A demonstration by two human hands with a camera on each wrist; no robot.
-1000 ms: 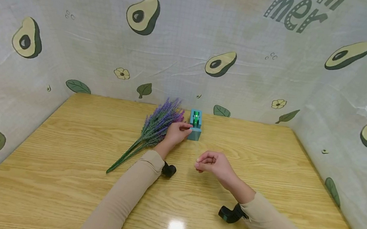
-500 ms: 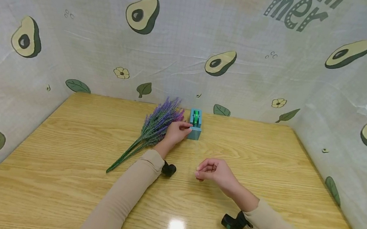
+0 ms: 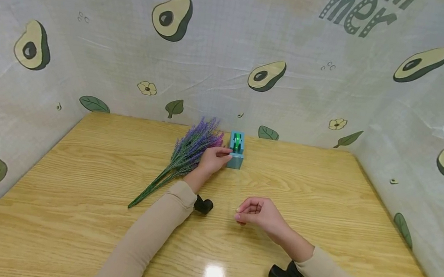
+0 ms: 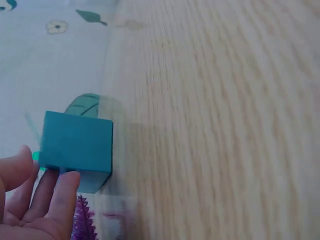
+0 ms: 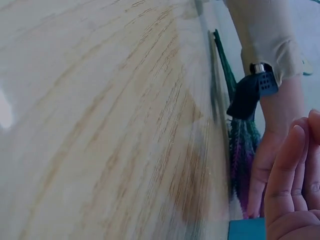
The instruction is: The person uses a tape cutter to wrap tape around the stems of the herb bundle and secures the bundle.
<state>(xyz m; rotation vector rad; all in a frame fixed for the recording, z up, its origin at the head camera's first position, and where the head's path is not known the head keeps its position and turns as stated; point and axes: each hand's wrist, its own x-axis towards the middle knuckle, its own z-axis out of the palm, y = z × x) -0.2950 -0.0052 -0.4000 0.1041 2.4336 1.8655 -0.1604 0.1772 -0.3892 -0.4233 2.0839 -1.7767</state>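
A blue tape dispenser (image 3: 236, 161) with a green roll (image 3: 237, 141) stands near the back of the table. My left hand (image 3: 211, 160) grips its left side near the front, thumb and fingers bent against it. In the left wrist view, the fingertips meet the lower edge of the dispenser's blue face (image 4: 77, 142). Closer to me and a little to the right, my right hand (image 3: 260, 214) is raised with thumb and forefinger pinched together. Between them and the dispenser runs a clear strip of tape, so faint that its edges are hard to see.
Artificial lavender stems (image 3: 186, 157) with purple and pink flowers lie left of the dispenser, partly behind my left hand. A white avocado-print cloth (image 3: 213, 76) walls the wooden table (image 3: 324, 194) at the back and sides. Each wrist carries a black camera (image 3: 285, 275).
My right hand has drawn back toward me, away from the dispenser, its thumb and forefinger still pinched. The left hand and dispenser have stayed in place.
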